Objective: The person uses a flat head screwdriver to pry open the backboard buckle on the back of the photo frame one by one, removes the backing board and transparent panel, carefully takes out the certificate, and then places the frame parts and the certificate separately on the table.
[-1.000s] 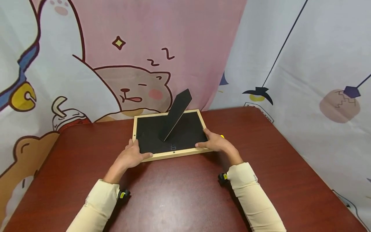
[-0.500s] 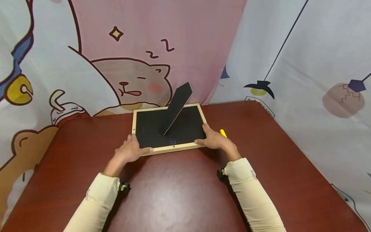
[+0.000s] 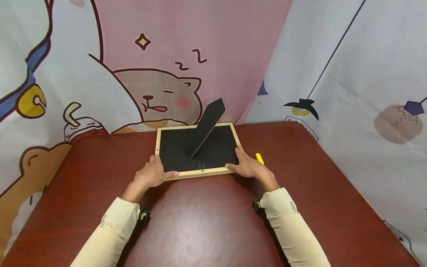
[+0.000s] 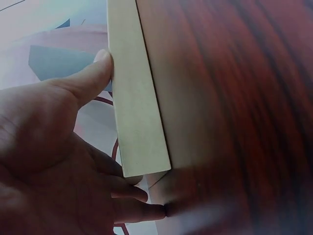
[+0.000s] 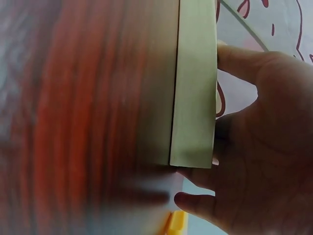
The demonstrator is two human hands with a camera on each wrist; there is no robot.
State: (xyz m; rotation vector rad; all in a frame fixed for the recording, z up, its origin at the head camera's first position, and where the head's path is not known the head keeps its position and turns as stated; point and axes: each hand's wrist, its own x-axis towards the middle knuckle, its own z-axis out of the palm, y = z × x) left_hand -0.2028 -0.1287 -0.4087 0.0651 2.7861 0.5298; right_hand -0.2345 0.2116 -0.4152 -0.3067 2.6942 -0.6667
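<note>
On your desk [image 3: 320, 207], a yellow stick [image 3: 259, 158] lies towards the far edge; beyond that edge hangs a cartoon curtain [image 3: 237, 44].

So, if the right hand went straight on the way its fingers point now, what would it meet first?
The wooden frame, whose right side the right hand appears to touch. Past that edge, the line seems to run over the black backing toward the raised stand leg, though depth is unclear.
</note>
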